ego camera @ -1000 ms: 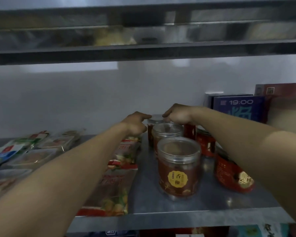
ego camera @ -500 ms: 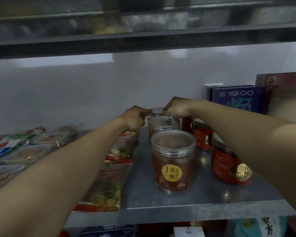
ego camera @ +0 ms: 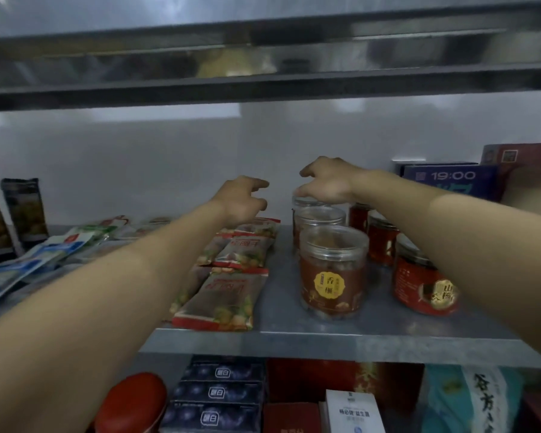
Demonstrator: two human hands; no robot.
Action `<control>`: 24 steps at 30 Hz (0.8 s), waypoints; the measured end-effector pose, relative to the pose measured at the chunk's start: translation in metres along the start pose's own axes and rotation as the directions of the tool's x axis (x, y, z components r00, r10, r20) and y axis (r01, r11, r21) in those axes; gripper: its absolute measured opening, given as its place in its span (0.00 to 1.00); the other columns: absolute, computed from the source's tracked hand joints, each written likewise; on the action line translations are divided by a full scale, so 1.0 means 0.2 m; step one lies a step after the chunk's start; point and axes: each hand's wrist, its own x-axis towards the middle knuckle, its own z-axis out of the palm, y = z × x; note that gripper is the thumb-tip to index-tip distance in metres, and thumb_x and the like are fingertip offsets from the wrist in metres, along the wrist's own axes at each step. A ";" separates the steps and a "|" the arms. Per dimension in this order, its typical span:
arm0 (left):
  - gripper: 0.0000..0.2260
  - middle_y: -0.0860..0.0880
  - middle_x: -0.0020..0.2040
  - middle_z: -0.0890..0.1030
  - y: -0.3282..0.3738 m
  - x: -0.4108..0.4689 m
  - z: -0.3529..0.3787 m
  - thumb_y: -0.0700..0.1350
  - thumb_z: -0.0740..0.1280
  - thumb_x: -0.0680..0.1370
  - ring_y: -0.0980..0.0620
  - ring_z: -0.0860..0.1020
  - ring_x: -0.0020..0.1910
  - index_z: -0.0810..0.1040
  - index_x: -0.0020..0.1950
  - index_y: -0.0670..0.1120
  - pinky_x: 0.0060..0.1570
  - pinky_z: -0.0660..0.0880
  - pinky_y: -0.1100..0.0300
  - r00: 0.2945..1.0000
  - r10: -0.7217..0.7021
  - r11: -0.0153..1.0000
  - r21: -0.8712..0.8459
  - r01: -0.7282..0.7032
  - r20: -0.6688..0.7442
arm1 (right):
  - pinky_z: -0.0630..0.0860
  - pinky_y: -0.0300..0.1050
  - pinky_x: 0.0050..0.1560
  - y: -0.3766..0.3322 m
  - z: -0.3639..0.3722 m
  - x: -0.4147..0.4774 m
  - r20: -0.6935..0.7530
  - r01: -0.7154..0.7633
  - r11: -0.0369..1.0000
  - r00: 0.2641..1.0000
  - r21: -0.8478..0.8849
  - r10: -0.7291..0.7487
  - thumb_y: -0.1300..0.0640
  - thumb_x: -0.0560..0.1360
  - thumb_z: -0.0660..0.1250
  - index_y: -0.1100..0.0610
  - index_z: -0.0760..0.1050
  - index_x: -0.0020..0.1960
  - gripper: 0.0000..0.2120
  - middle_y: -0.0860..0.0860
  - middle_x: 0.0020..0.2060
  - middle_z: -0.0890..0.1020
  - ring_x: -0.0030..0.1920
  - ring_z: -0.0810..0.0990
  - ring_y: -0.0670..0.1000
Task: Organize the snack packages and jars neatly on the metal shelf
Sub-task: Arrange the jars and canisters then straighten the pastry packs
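Three clear jars with brown labels stand in a line running front to back on the metal shelf (ego camera: pixel 341 342): the front jar (ego camera: pixel 333 271), a middle jar (ego camera: pixel 319 217) and a back jar (ego camera: pixel 301 201). My right hand (ego camera: pixel 328 180) hovers over the back jar's lid, fingers spread and touching or just above it. My left hand (ego camera: pixel 242 200) is open in the air left of the jars, above a column of red-edged snack packages (ego camera: pixel 228 295). Red-labelled jars (ego camera: pixel 419 285) stand to the right, partly hidden by my right forearm.
Blue-and-white and green packets (ego camera: pixel 38 260) lie loosely at the left, with dark upright bags (ego camera: pixel 22 210) behind them. Blue and red boxes (ego camera: pixel 450 181) stand at the back right. An upper shelf (ego camera: pixel 263 85) hangs close overhead. Boxes and tins (ego camera: pixel 219 395) fill the shelf below.
Both hands have let go of the back jar and lifted apart: the left drew away to the left, the right rose above the lid. The camera view has dropped, showing the lower shelf.
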 end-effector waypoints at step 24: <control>0.22 0.53 0.79 0.54 -0.56 -0.66 -0.24 0.57 0.57 0.80 0.49 0.51 0.78 0.60 0.75 0.61 0.73 0.49 0.46 0.966 0.008 0.986 0.159 -0.050 0.258 | 0.54 0.60 0.75 -0.65 0.69 -0.30 0.158 -0.163 0.978 0.977 0.129 0.142 0.39 0.80 0.53 0.49 0.62 0.76 0.28 0.52 0.77 0.60 0.77 0.56 0.57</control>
